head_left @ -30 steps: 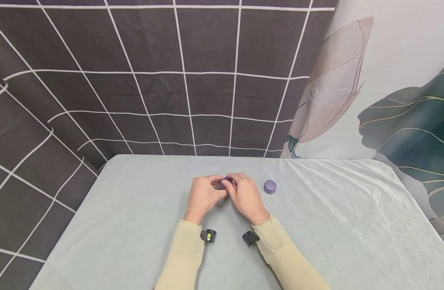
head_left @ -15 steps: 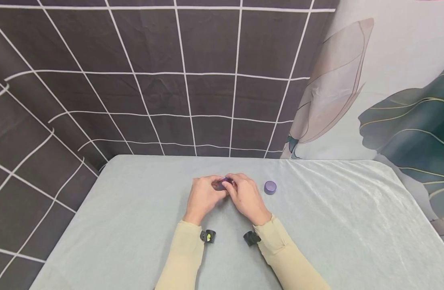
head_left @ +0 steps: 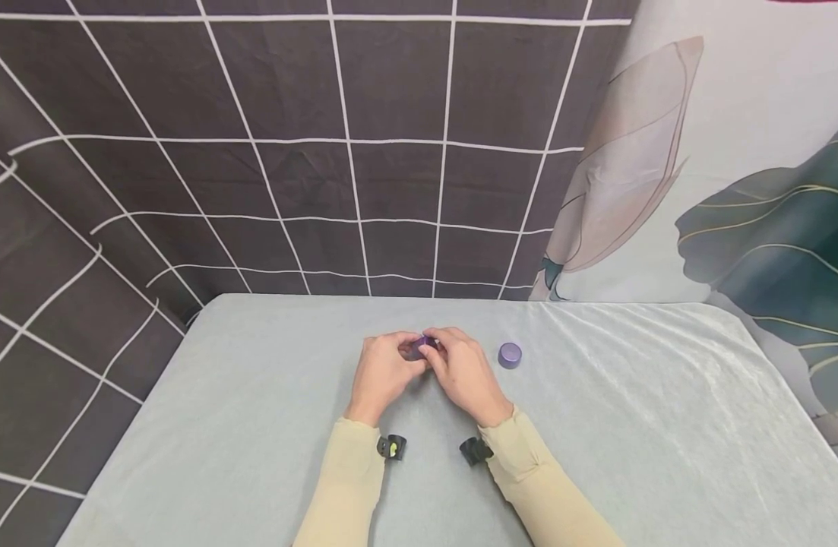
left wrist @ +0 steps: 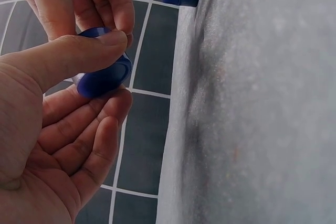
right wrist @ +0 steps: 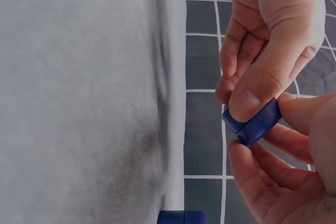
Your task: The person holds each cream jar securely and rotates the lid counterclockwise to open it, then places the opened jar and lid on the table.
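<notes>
1. Two hands meet over the middle of a table [head_left: 254, 425] that has a pale grey-green cloth on it.
2. The left hand [head_left: 384, 371] and the right hand [head_left: 463, 372] are touching at the fingertips.
3. Between them they hold a small purple box [head_left: 419, 347], a little above the cloth.
4. In the left wrist view the left thumb [left wrist: 63, 59] lies on top of the purple box [left wrist: 102, 80] and the left fingers curl under it, so this hand is pinching the box.
5. In the right wrist view the right thumb [right wrist: 262, 85] presses on one side of the purple box [right wrist: 254, 123], and the other fingers curl round it. This hand is pinching the box too.
6. The box looks round on one side, and a thin line runs across it.
7. A purple cap [head_left: 510, 354] sits on the cloth just to the right of the hands. Nothing touches it.
8. Both arms wear light tan sleeves [head_left: 350, 486].
9. A small black camera [head_left: 392, 446] is strapped to each wrist.
10. Behind the far edge of the table hangs a dark curtain with white lines [head_left: 289, 152].
11. On the far right is a wall with big leaf pictures [head_left: 767, 220].
</notes>
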Available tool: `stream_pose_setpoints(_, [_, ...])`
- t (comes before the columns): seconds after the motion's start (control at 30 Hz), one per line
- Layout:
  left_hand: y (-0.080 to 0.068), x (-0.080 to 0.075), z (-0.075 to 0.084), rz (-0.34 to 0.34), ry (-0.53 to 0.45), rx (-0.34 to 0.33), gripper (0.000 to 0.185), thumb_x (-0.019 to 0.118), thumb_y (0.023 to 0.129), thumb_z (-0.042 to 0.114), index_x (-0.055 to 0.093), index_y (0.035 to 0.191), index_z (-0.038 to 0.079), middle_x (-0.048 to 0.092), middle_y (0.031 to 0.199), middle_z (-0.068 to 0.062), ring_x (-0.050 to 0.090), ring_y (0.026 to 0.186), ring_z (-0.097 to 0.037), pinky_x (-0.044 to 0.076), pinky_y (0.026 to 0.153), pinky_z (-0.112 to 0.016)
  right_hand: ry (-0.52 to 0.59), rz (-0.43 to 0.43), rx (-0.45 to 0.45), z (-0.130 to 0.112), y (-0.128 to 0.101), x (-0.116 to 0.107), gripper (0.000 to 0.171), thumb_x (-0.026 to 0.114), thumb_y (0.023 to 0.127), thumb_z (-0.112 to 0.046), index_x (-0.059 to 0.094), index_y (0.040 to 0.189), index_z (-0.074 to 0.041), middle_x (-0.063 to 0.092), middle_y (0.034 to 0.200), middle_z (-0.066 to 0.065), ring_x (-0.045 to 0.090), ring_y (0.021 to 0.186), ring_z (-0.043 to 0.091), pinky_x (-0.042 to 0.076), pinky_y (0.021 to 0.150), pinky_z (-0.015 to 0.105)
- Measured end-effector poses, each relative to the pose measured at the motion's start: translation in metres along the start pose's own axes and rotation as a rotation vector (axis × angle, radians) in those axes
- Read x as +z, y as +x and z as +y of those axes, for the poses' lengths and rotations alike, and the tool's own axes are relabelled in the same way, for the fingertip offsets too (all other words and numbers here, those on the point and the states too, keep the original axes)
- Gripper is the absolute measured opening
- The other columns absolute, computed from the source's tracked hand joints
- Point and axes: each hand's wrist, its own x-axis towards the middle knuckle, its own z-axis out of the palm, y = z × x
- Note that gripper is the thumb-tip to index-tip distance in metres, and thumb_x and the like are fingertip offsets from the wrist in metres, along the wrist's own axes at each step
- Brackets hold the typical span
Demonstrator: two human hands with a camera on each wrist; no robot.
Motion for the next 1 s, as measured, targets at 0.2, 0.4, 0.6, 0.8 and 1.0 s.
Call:
stream_pose_setpoints(0.2, [0.0,-0.0008,-0.0006,0.008,0.003,0.013,0.033,0.086,0.072,0.016,0.079,0.103,0.007,0.077,0.087,-0.002,0.071,0.078,-0.012,0.057,0.072,-0.032,0.003,-0.01,0.001,-0.0013,0.0005,-0.0007,0.025,0.068,0.096,-0.016,0.07,0.116,-0.001,0.07,0.103,0.009,0.062,0.082,0.017,0.054,0.076,0.039])
stream_pose_setpoints(0.4, [0.0,-0.0013,-0.0008,0.008,0.003,0.022,0.033,0.087,0.072,0.017,0.079,0.103,0.007,0.077,0.086,-0.002,0.071,0.077,-0.011,0.056,0.071,-0.031,0.009,-0.015,0.003,-0.0016,0.0005,-0.0012,0.025,0.068,0.096,-0.015,0.07,0.116,-0.001,0.07,0.103,0.01,0.063,0.083,0.018,0.054,0.077,0.04])
stream_pose_setpoints(0.6, [0.0002,-0.0008,-0.0015,0.016,0.01,0.028,0.032,0.086,0.072,0.017,0.079,0.102,0.008,0.077,0.086,-0.002,0.071,0.077,-0.012,0.057,0.072,-0.032,0.013,-0.019,-0.007,-0.0012,0.0007,-0.0016,0.025,0.069,0.095,-0.015,0.07,0.117,-0.001,0.07,0.105,0.009,0.064,0.086,0.019,0.054,0.079,0.04])
stream_pose_setpoints(0.8, [0.0004,-0.0003,-0.0017,0.018,0.01,0.035,0.031,0.086,0.073,0.017,0.079,0.102,0.008,0.077,0.086,-0.002,0.071,0.077,-0.011,0.057,0.072,-0.032,0.027,-0.015,-0.013,-0.0002,0.0007,-0.002,0.024,0.069,0.095,-0.014,0.07,0.116,-0.001,0.071,0.107,0.01,0.066,0.089,0.02,0.054,0.081,0.04])
stream_pose_setpoints(1.0, [0.0003,-0.0001,-0.002,0.016,0.004,0.031,0.032,0.086,0.073,0.017,0.079,0.103,0.008,0.077,0.087,-0.002,0.071,0.077,-0.011,0.057,0.072,-0.032,0.022,-0.018,-0.026,0.0004,0.0006,-0.0017,0.025,0.069,0.095,-0.013,0.07,0.117,-0.001,0.071,0.109,0.011,0.068,0.095,0.022,0.054,0.084,0.041])
